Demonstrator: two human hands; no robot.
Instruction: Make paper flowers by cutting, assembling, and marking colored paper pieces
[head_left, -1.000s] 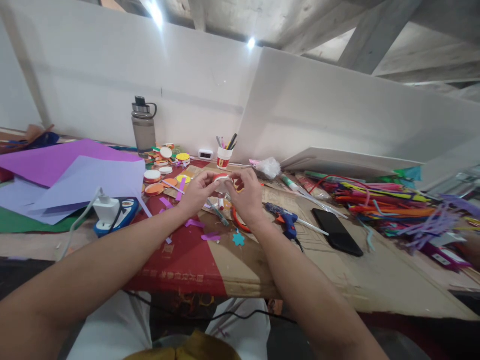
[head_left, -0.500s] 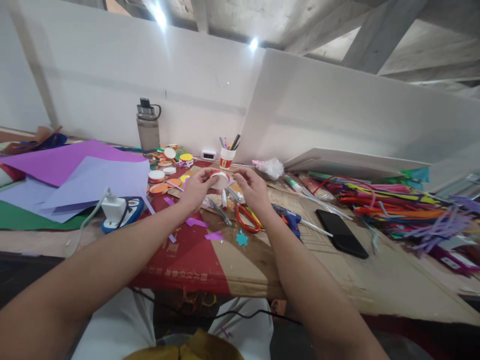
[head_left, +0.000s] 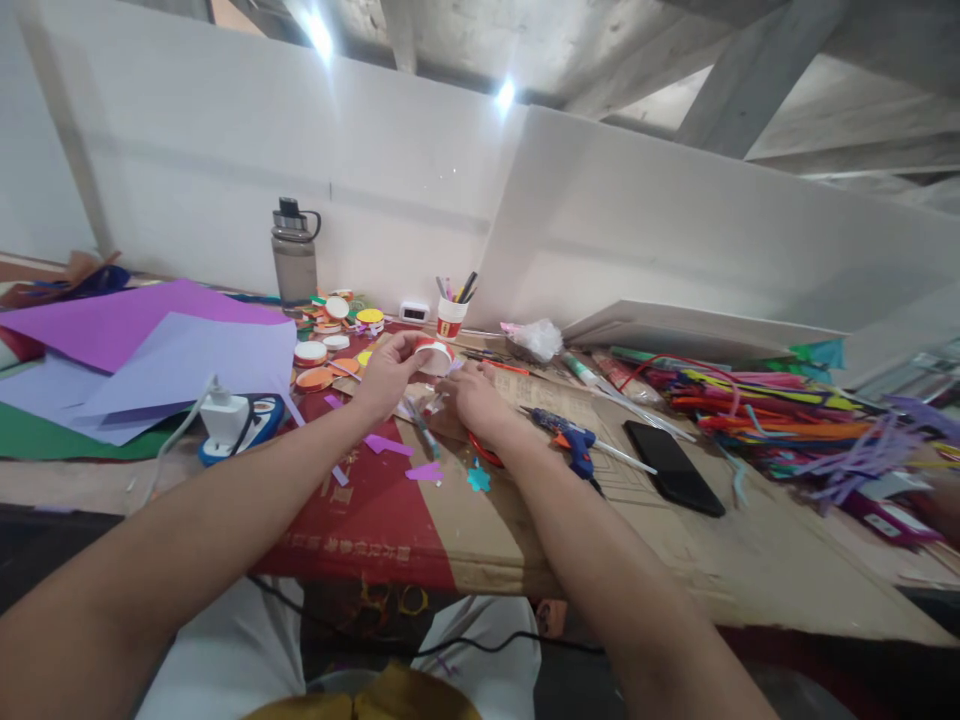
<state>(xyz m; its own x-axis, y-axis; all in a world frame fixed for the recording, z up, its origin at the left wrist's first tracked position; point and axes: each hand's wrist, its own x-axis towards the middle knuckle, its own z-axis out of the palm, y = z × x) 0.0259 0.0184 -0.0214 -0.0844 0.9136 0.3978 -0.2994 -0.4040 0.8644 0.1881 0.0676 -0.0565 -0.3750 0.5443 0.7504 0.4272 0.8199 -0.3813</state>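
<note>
My left hand (head_left: 388,378) pinches a round paper piece (head_left: 436,358), white with a red rim, and holds it tilted above the table. Just right of it and lower, my right hand (head_left: 480,402) has its fingers curled down over the small items; what they hold, if anything, is hidden. Red-handled scissors (head_left: 486,452) show only in part beneath that hand. A slim clear-and-teal tool (head_left: 424,428) lies between the hands. Closer to me are a teal paper flower (head_left: 478,477) and purple paper scraps (head_left: 388,444).
Paper discs (head_left: 315,379) and a bottle (head_left: 294,255) stand left of a pen cup (head_left: 452,318). Purple sheets (head_left: 202,360) and a plug on a power strip (head_left: 232,420) are at left. A glue gun (head_left: 574,445), phone (head_left: 673,467) and colourful strips (head_left: 780,405) lie at right.
My right hand has moved down and left, away from beside the round piece, and now covers most of the scissors. My left hand keeps its hold, with the piece tilted differently.
</note>
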